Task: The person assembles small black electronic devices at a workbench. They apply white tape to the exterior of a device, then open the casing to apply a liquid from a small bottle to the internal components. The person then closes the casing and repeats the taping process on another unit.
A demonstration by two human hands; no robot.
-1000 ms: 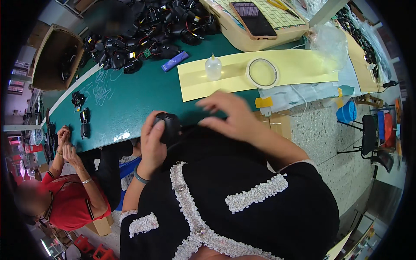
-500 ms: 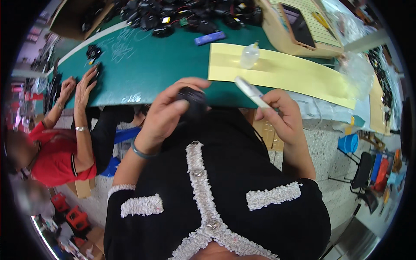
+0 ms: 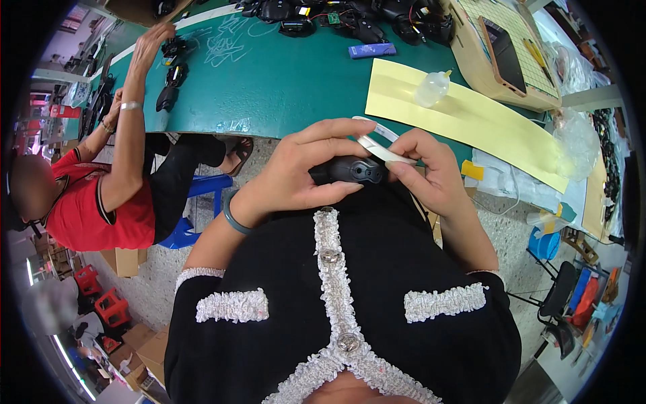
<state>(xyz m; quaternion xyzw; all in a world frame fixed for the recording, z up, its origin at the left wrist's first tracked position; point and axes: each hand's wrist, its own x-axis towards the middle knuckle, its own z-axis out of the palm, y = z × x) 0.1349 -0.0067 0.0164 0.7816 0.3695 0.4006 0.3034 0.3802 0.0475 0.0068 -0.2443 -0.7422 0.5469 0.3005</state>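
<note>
My left hand (image 3: 303, 161) is closed around a black rounded plastic device (image 3: 363, 171), whose end with small round holes faces my right hand. In my right hand (image 3: 431, 172) is a narrow white ring (image 3: 385, 149), which looks like a roll of tape, pinched between thumb and fingers. The ring is tilted just above the device's end, and my left index fingertip meets its left side. I cannot tell whether ring and device touch. Both hands are in front of my body, close to the near edge of the green table (image 3: 269, 87).
A yellow sheet (image 3: 397, 91) bears a translucent bottle (image 3: 432, 89). Behind lie a blue-purple box (image 3: 372, 50), a heap of black devices (image 3: 356, 23) and a beige case (image 3: 471, 50) with a phone (image 3: 501, 54) on it. At left, a person in red (image 3: 101, 209) reaches over the table.
My hands have come together, bringing the white ring over the black device, whose holed end now shows. The co-worker's arm has reached farther across the table. My view has shifted left.
</note>
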